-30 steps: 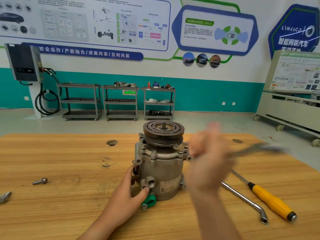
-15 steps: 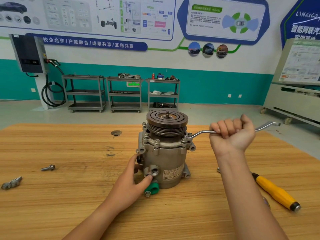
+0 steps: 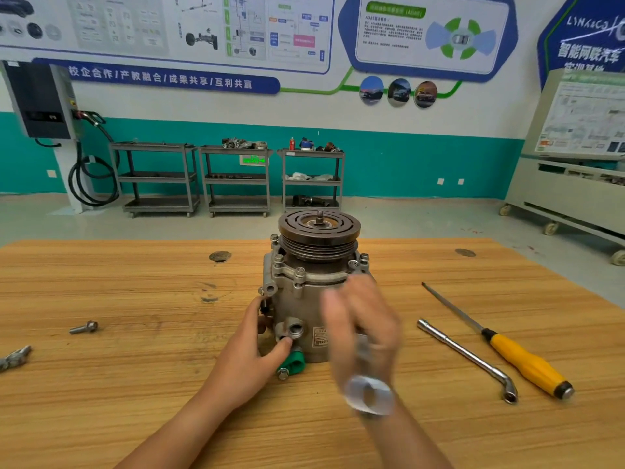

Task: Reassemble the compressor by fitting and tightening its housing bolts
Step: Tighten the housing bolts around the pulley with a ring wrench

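Head view: a compressor (image 3: 314,289) stands upright in the middle of a wooden table (image 3: 135,384), with its grooved pulley (image 3: 319,228) on top. Several housing bolts (image 3: 300,272) already sit in the flange below the pulley.

The left hand (image 3: 257,346) wraps the lower left of the housing, its thumb by a round port, holding the body steady. The right hand (image 3: 362,330) is a motion blur in front of the compressor. It grips a silver wrench (image 3: 368,394) with the socket end toward the camera (the fingers are too smeared to make out singly).

To the right lie a spare L-shaped wrench (image 3: 466,357) and a yellow-handled screwdriver (image 3: 527,363). A loose bolt (image 3: 84,327) lies well off to the left.

The step looks like bolt tightening, between two bolts. Next, the socket must be seated squarely on a bolt head while the left hand braces the housing.
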### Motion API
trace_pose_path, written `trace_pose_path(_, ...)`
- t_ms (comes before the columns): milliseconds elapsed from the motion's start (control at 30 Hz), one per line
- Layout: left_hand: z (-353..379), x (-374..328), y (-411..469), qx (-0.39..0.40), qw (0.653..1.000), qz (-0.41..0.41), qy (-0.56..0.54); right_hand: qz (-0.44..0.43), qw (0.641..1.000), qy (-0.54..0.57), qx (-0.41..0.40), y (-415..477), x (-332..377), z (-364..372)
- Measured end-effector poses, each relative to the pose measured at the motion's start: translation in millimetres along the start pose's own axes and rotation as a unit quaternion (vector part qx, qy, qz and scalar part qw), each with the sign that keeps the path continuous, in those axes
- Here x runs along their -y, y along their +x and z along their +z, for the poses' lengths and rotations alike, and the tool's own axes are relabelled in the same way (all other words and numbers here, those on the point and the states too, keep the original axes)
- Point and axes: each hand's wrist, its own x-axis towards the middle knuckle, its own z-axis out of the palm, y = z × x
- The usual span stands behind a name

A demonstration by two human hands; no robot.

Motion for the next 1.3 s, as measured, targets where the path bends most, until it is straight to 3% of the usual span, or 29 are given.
trace_pose_path(100, 0.1, -4.4, -2.1, 0.014, 0.999, 0.01, -0.033, -0.058, 0.981, -0.183, 0.043, 1.7, -1.3, 42.1)
trace_pose_path(167, -0.6, -8.1, -2.9, 0.0, 0.998, 0.063, -0.009, -0.047, 0.968, -0.237, 0.063, 7.5, -1.6, 55.6)
trace_pose_path(233, 0.3, -6.9, -1.8, 0.0, 0.998, 0.065, -0.012, -0.055, 0.966, -0.247, 0.045, 12.4, 3.2, 53.7)
trace_pose_path(267, 0.8, -4.7, -1.4, -0.005, 0.999, 0.049, -0.012, -0.041, 0.978, -0.205, 0.016, 15.5, 8.3, 48.5)
trace_pose_path(333, -1.1, -4.3, -2.1, -0.016, 1.0, 0.01, -0.01, 0.074, 0.994, 0.025, -0.081, 31.9, 22.6, 31.9)
trace_pose_path(400, -0.5, -3.7, -2.0, -0.009, 1.0, -0.008, 0.006, 0.179, 0.918, 0.306, -0.177, 59.1, 31.3, 6.0)
trace_pose_path(433, -0.1, -4.0, -2.0, -0.005, 1.0, -0.007, 0.01, 0.182, 0.891, 0.37, -0.191, 71.9, 29.6, -11.2)
trace_pose_path(533, -0.6, -4.6, -0.1, 0.003, 1.0, -0.016, 0.004, 0.194, 0.863, 0.406, -0.229, 99.9, 22.0, -44.0)
trace_pose_path(767, -3.6, -5.5, -2.6, 0.014, 1.0, -0.016, -0.015, 0.391, 0.758, 0.42, -0.309, 89.4, -32.1, -48.7)
trace_pose_path(933, -3.4, -3.7, -1.7, 0.013, 1.0, -0.015, -0.018, 0.437, 0.738, 0.43, -0.282, 87.8, -48.6, -54.5)
trace_pose_path(1067, -3.2, -3.0, -0.9, 0.014, 0.999, -0.017, -0.027, 0.461, 0.705, 0.443, -0.306, 80.7, -53.4, -57.0)
trace_pose_path(1167, -3.5, -4.6, -1.3, 0.015, 0.999, -0.024, -0.027, 0.424, 0.736, 0.431, -0.306, 69.9, -44.1, -57.8)
trace_pose_path(1233, -3.0, -5.1, -1.4, 0.012, 0.999, -0.029, -0.017, 0.366, 0.807, 0.375, -0.274, 55.0, -31.4, -54.6)
trace_pose_path(1300, -2.5, -5.8, -2.4, 0.012, 0.999, -0.031, -0.014, 0.267, 0.902, 0.271, -0.204, 31.9, -15.5, -42.1)
